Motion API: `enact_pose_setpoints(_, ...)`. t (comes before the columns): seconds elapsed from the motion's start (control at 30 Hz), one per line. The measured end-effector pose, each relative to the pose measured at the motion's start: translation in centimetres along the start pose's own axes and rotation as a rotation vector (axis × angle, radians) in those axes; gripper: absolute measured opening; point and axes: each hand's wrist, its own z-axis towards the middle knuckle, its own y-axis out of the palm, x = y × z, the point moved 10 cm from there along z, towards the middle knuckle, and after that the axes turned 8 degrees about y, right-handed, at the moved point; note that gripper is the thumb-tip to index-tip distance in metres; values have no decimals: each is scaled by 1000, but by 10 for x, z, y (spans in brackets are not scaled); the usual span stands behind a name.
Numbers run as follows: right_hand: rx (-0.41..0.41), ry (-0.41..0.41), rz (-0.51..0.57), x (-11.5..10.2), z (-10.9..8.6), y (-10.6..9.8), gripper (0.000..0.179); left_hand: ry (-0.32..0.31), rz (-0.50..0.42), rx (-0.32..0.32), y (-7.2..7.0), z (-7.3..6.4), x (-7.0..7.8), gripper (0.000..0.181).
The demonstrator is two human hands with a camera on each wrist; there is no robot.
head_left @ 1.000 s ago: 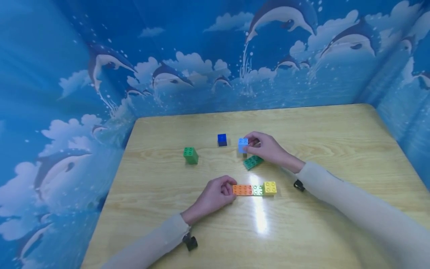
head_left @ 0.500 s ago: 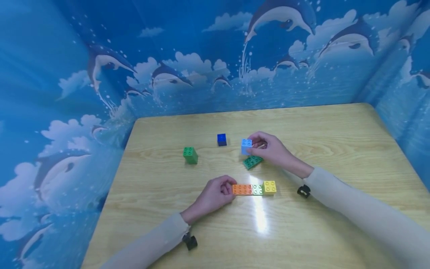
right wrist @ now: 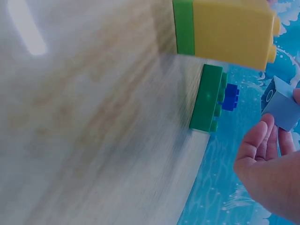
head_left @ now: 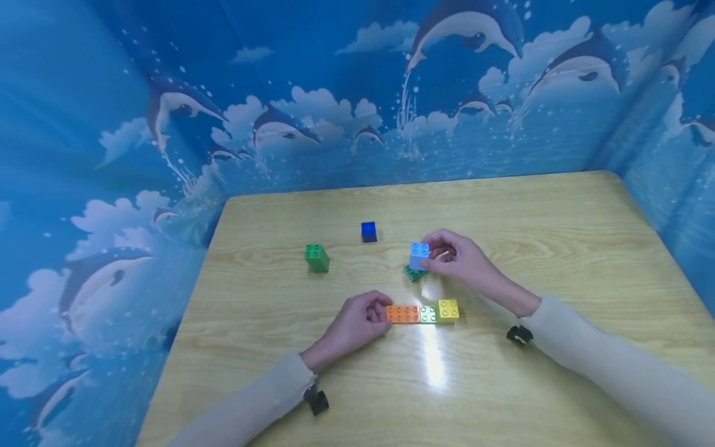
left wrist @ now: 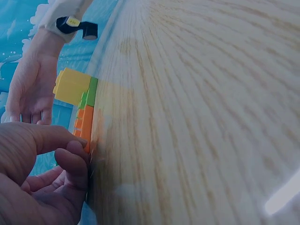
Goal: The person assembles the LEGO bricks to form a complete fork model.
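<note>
Between the thumb and fingers of my right hand is a light blue brick, held off the table; the right wrist view shows its hollow underside. Below it lies a flat dark green brick, partly hidden in the head view. My left hand pinches the left end of a flat orange brick. In line with the orange one is a flat light green brick, and a taller yellow brick sits on the green at the right end.
A tall green brick stands on the wooden table, left of the hands. Farther back is a small dark blue brick. A dolphin-printed curtain borders the table's far and left sides.
My right hand has moved right and toward the near side with the light blue brick, which now covers part of the flat dark green brick. The left hand stays in place.
</note>
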Motion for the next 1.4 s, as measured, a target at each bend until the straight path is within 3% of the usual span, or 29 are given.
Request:
enact_pose_setpoints(0.3,4,-19,-68,4,-27,3,37,-66,-58,4,-1,0,-8,42)
enact_pose_setpoints(0.67,-10,-152,-181,-7,-54,15,45,-102,-193,-3,3,-4,-13,42)
enact_pose_setpoints(0.87,-23,-179,-251,-10,-59,23,43,-141,-234,14,3,-8,-17,46)
enact_pose_setpoints(1.13,-48,-117,-385,-1,-63,33,41,-170,-185,46,1,-9,-21,48)
enact_pose_setpoints(1.4,-26,-102,-475,3,-66,38,43,-138,-127,52,0,-8,-15,47)
